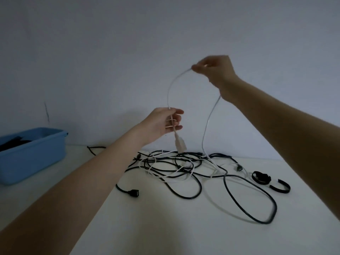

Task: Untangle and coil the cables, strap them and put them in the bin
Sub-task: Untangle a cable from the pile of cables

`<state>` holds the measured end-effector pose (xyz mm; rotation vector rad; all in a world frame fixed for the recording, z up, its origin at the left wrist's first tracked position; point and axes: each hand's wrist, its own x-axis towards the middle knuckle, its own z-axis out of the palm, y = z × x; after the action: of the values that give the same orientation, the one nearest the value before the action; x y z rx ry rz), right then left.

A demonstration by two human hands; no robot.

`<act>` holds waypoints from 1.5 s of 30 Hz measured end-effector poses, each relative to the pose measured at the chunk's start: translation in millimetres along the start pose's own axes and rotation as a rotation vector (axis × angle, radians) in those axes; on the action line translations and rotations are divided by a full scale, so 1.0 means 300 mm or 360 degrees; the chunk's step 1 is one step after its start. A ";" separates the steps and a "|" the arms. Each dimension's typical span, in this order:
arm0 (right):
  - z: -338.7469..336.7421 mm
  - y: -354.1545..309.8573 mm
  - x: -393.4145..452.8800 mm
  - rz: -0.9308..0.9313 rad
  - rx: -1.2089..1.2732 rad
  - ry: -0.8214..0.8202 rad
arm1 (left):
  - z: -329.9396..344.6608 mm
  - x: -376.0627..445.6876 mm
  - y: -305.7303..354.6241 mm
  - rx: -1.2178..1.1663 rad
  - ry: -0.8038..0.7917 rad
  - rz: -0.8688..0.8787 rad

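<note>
Right now we are working one white cable (170, 89) free of the pile, both arms stretched out over the table (165, 227). Nearest us, our left hand (161, 122) is reaching forward with the palm turned sideways and the fingers curling round the cable just above its plug (181, 144), so the plug is hanging straight down below the hand and clear of the tangle. That grip looks chosen to keep the free end from dropping back in.

Up and to the right of it, our right hand (214, 68) is lifting higher, wrist bent, thumb and fingertips pinching the same cable. Between the two hands the cable is arching up; behind the right wrist it is falling down into the pile. We are holding it high, probably so the slack pulls out of the knot by its own weight.

Below both hands the tangle (174, 166) of black and white cables is lying on the table, with a long black loop (257, 205) trailing out under the right forearm. A black plug end (133, 192) is lying under the left forearm. Just beyond the right forearm two black straps (270, 181) are waiting, curled, unused.

Far left of the left hand the blue bin (36, 153) is sitting at the wall, something dark already inside; what it is we cannot tell.

Judging by this, untangling is early, no coil started.
</note>
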<state>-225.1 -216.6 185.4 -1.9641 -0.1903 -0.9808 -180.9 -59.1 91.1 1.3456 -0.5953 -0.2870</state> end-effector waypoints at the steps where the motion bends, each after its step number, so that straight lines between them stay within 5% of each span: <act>1: -0.001 0.033 -0.015 0.0024 -0.0061 -0.0012 | 0.008 -0.008 0.000 -0.0165 -0.0051 -0.0032; 9: 0.096 0.202 -0.169 0.0293 0.0057 -0.0454 | 0.094 0.007 0.015 -0.0425 -0.0378 -0.0112; 14: 0.173 0.288 -0.303 0.0276 -0.0842 -0.1260 | 0.079 0.074 -0.009 -0.0734 0.0208 0.0049; 17: 0.154 0.314 -0.342 0.0338 -0.0849 -0.1459 | 0.007 0.120 -0.027 -0.0368 0.0453 0.0081; 22: 0.116 0.317 -0.301 0.0051 -0.0953 -0.1285 | -0.074 0.150 -0.003 0.0296 0.0520 0.0008; 25: 0.124 0.240 -0.247 -0.0267 -0.0913 -0.1250 | -0.078 0.121 -0.063 0.0808 0.0150 -0.0356; 28: 0.111 0.157 -0.178 -0.0324 -0.0757 -0.1193 | -0.057 0.078 -0.111 0.0311 -0.0334 -0.0768; 30: 0.096 0.141 -0.140 -0.0222 -0.0698 -0.1111 | -0.040 0.055 -0.112 -0.0008 -0.0463 -0.0800; 36: 0.109 0.261 -0.153 -0.0193 -0.1427 -0.0943 | 0.002 0.027 -0.056 -0.0017 -0.0505 -0.0659; 42: 0.125 0.275 -0.172 -0.0440 -0.1186 -0.1028 | 0.030 0.029 -0.040 0.0090 -0.0342 -0.0511; 45: 0.128 0.285 -0.169 -0.0192 -0.0826 -0.0823 | 0.006 0.038 -0.036 -0.0219 -0.0337 -0.0478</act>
<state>-196.4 -224.2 83.1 -2.6931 -0.3744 -0.6092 -171.1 -68.9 83.6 1.2779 -0.5372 -0.7095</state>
